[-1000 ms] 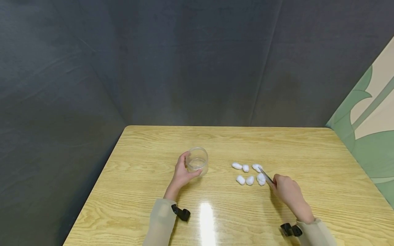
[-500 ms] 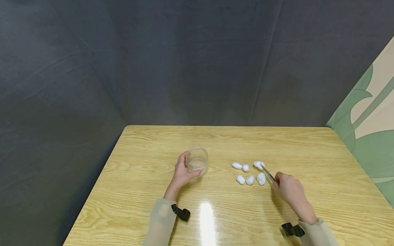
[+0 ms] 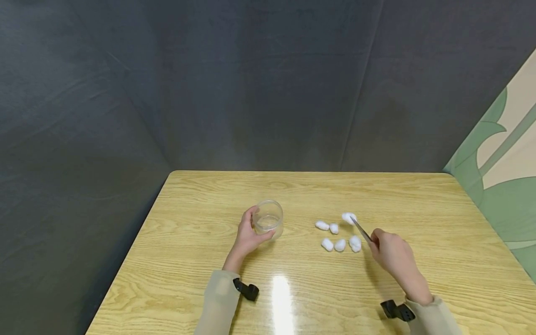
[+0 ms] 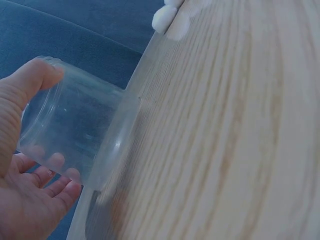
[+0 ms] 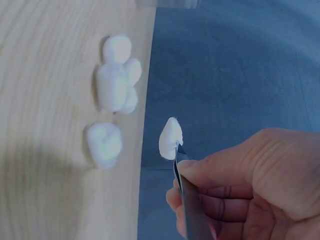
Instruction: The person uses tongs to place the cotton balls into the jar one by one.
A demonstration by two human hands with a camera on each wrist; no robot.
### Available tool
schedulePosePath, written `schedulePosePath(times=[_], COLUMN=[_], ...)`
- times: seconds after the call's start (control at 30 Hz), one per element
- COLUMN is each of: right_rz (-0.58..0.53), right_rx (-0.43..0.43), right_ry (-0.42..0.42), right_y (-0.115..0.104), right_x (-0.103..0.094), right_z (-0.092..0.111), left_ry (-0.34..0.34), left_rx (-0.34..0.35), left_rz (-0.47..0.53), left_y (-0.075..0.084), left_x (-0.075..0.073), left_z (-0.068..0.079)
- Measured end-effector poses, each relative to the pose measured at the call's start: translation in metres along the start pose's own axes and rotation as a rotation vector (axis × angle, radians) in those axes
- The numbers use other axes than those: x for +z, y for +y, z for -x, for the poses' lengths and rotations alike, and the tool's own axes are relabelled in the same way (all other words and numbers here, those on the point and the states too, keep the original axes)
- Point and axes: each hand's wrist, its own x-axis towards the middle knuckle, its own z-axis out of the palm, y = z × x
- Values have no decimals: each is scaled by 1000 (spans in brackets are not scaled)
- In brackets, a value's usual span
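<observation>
A clear plastic jar (image 3: 269, 217) stands upright on the table with its mouth open, and nothing shows inside it. My left hand (image 3: 248, 236) grips it from the left, the thumb on the near side and fingers round the far side. On the right, my right hand (image 3: 392, 253) pinches metal tweezers (image 5: 192, 205). Their tips hold a white cotton ball (image 5: 170, 139), which hangs above the tabletop in the right wrist view. Several other cotton balls lie between jar and hand in two short rows, among them a lone one (image 3: 355, 244) at the near right.
The wooden table (image 3: 201, 200) ends at a dark grey curtain (image 3: 268, 93) behind and to the left. A green and beige patterned panel (image 3: 502, 177) borders the right side. Black cameras sit on both wrists.
The tweezers' cotton ball has risen off the table, first shifting slightly right, then back left and away from me. My left hand and the jar stay where they were.
</observation>
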Motion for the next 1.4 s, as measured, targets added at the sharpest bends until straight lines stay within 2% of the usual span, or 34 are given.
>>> schedulePosePath(times=[0.2, 0.8, 1.03, 1.4], right_rz=[-16, -30, -41, -55], right_rx=[0, -77, -72, -94], right_ry=[3, 14, 20, 10], right_y=[-10, -42, -52, -69], right_x=[-6, -11, -12, -13], right_z=[-5, -19, -23, -30], left_ry=[-1, -3, 2, 3], left_rx=[-2, -3, -8, 11], left_rz=[-3, -7, -16, 17], left_y=[1, 1, 1, -2], left_x=[0, -1, -1, 1], left_z=[0, 0, 0, -1])
